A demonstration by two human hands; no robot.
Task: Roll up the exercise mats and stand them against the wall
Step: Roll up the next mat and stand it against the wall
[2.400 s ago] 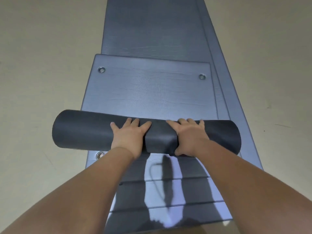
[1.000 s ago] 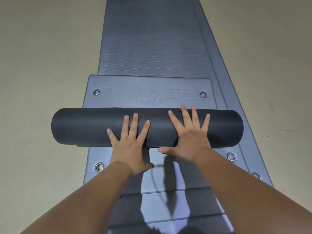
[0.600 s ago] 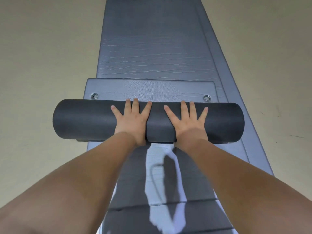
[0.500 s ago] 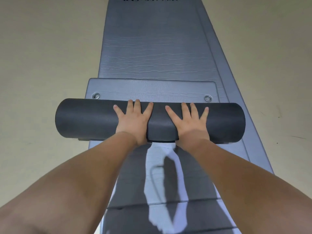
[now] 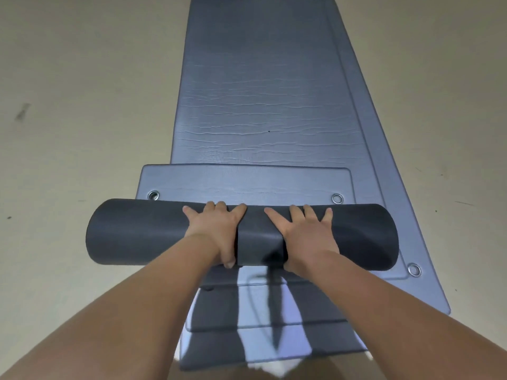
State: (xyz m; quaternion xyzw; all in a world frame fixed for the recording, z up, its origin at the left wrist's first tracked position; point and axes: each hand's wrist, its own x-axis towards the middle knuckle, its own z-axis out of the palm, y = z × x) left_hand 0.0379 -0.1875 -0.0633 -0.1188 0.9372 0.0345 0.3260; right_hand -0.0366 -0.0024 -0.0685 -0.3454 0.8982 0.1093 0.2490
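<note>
only one camera here, a wide-angle one worn on the head. it looked forward and steeply down along both forearms (image 5: 142, 305), sitting close over the left hand (image 5: 216, 229) and right hand (image 5: 304, 231) on the rolled mat (image 5: 137, 231), flat mats (image 5: 260, 105) stretching away up-frame, floor (image 5: 82, 105) either side.
</note>
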